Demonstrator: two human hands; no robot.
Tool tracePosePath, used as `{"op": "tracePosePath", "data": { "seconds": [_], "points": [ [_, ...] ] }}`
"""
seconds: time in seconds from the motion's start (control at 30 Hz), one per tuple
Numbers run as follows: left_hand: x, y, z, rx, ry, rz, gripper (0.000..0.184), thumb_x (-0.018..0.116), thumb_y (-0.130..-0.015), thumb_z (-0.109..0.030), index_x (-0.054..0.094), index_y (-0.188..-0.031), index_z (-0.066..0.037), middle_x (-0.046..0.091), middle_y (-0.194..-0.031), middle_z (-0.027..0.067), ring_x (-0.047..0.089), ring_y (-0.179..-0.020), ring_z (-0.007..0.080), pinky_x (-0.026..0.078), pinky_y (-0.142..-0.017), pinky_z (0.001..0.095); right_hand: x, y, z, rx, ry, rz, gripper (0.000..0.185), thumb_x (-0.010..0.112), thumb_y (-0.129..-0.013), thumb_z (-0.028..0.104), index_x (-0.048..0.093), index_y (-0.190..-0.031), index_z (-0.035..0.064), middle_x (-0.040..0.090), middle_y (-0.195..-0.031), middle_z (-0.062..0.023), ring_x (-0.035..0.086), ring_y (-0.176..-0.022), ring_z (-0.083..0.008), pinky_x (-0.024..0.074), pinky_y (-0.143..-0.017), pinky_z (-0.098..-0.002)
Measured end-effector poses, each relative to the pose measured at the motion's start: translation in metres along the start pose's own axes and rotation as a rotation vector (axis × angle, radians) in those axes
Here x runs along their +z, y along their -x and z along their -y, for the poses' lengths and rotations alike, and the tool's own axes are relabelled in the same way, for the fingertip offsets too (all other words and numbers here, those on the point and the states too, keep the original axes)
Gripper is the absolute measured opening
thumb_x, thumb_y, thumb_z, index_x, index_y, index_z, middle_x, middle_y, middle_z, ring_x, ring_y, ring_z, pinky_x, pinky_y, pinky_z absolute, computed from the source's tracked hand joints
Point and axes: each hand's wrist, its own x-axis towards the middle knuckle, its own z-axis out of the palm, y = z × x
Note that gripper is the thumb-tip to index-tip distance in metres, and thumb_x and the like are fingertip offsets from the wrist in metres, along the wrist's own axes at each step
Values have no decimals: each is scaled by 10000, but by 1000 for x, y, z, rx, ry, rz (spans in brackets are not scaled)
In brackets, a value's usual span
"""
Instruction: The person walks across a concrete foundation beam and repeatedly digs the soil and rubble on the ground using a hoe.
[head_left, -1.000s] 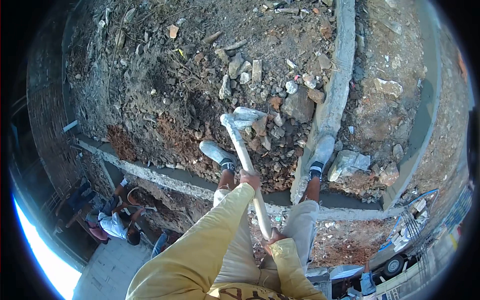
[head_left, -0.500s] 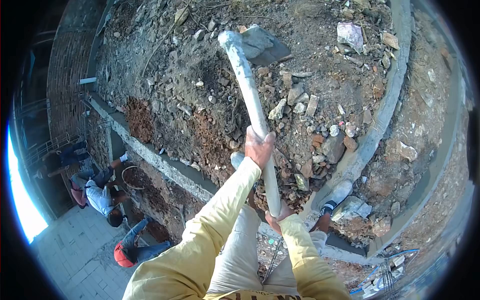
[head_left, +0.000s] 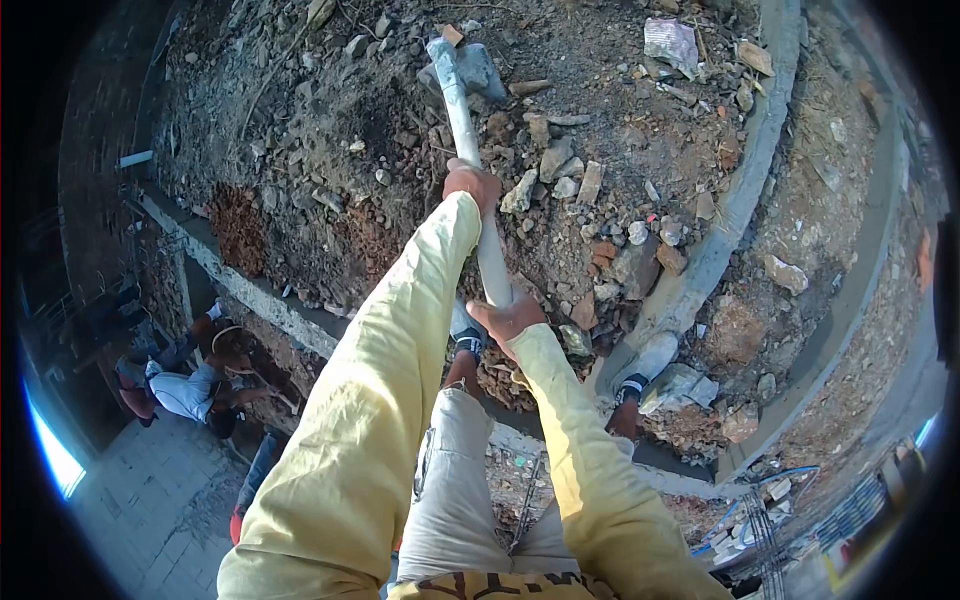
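A hoe (head_left: 491, 250) with a pale, dusty handle stretches away from me over the rubble. Its grey blade (head_left: 482, 73) is down at the soil near the top of the view, partly hidden by the ground. Midway along the handle, my left hand (head_left: 471, 186) is wrapped round it. My right hand (head_left: 510, 316) grips the handle's near end, closer to my body. Loose stones (head_left: 556, 160) and broken brick pieces lie to the right of the blade and handle.
A concrete edge (head_left: 735, 205) curves along the right, and another concrete strip (head_left: 235, 268) runs along the left. My feet stand among rubble near the wall corner. At the lower left, a person (head_left: 185, 388) bends beside a basin (head_left: 232, 345); another is partly hidden by my sleeve.
The hoe's head has moved forward and down, its blade now at the soil. Both hands have moved forward with the handle, and my right arm is stretched further out.
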Motion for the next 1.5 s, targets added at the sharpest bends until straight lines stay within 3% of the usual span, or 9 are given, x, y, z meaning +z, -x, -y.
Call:
{"op": "tracePosePath", "data": {
  "seconds": [0.03,0.13,0.37,0.63,1.0,1.07,1.23,1.33,1.5],
  "points": [
    [6,31,-19,-321,656,-90,497,573,-829,-226,368,-1236,-27,570,-1208,169,619,-1033,298,493,-881,408,-12,12,-18,54,91,-27,583,765,-663,353,590,-1035,-61,664,-852,-166,654,-774,-246,502,-707,-347],
    [42,57,-53,-321,651,-35,451,581,-777,-183,402,-1144,10,604,-1089,206,614,-998,361,505,-799,412,-25,52,-54,145,-179,-100,309,742,-756,182,571,-936,-1,545,-617,-25,483,-455,-107,374,-403,-266],
    [218,107,-122,-216,907,45,542,656,-748,-131,321,-1168,-58,589,-1110,187,605,-1031,293,490,-873,356,-67,190,-76,458,-597,-185,354,799,-713,179,583,-919,-12,566,-660,-59,517,-456,-142,423,-406,-304],
    [312,186,-89,-98,1006,482,290,647,-810,-274,554,-902,-15,642,-819,162,657,-666,237,530,-559,342,-46,308,-164,512,-556,-204,389,735,-759,78,483,-1042,-10,547,-673,-38,494,-458,-116,397,-397,-265],
    [182,208,-94,-29,1542,193,178,632,-818,-152,513,-923,-71,549,-655,17,517,-487,125,449,-421,286,-27,286,-202,193,-218,-215,583,752,-711,88,473,-1214,-8,588,-900,-56,587,-774,-126,500,-641,-245],
    [108,177,-90,86,1500,41,192,631,-812,-155,502,-914,-55,534,-663,23,522,-503,120,456,-431,270,-36,217,-162,135,-563,-110,636,744,-716,159,462,-1265,9,588,-870,-43,573,-801,-118,493,-691,-246],
    [4,50,-79,165,1079,-550,475,654,-801,-218,389,-1130,-2,596,-809,100,584,-598,140,510,-511,295,-65,22,-21,-106,51,-97,566,749,-719,224,504,-1173,-9,582,-837,-44,565,-690,-125,480,-621,-282],
    [-16,35,-96,-65,602,-506,561,598,-815,-283,324,-1210,6,634,-955,254,657,-794,310,519,-724,384,-76,-33,66,-150,-269,67,571,732,-719,211,516,-1178,-50,637,-1019,-149,619,-933,-207,481,-819,-327],
    [8,-11,-103,173,-85,-227,451,603,-790,-212,469,-1120,65,649,-892,238,665,-793,325,523,-720,393,-113,-40,4,-79,233,-220,489,747,-668,299,598,-1010,-18,668,-893,-151,656,-793,-250,503,-725,-356]
  ]
}}
